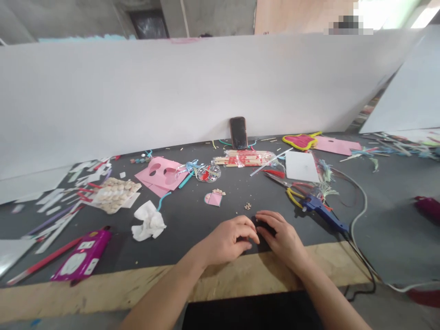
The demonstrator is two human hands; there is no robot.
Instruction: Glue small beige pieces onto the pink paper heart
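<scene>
My left hand (235, 237) rests low over the dark table near its front edge, fingers loosely curved and thumb apart, with nothing visible in it. Close beside it, my right hand (282, 237) is bent over the tabletop, with a gap between thumb and fingers. Its fingertips are near the surface; anything very small under them is too small to make out. Just beyond both hands lies a little pile of pale beads (248, 206). Further left is a small pink heart-shaped piece (213, 198), with more pale beads (219, 192) along its upper right side.
A blue glue gun (323, 214), pliers with yellow handles (294, 198) and a white square (302, 166) lie right. Leftward are crumpled tissue (148, 221), pink cut-out sheets (163, 174) and a purple packet (84, 255). A phone (238, 133) leans on the white partition (192, 91).
</scene>
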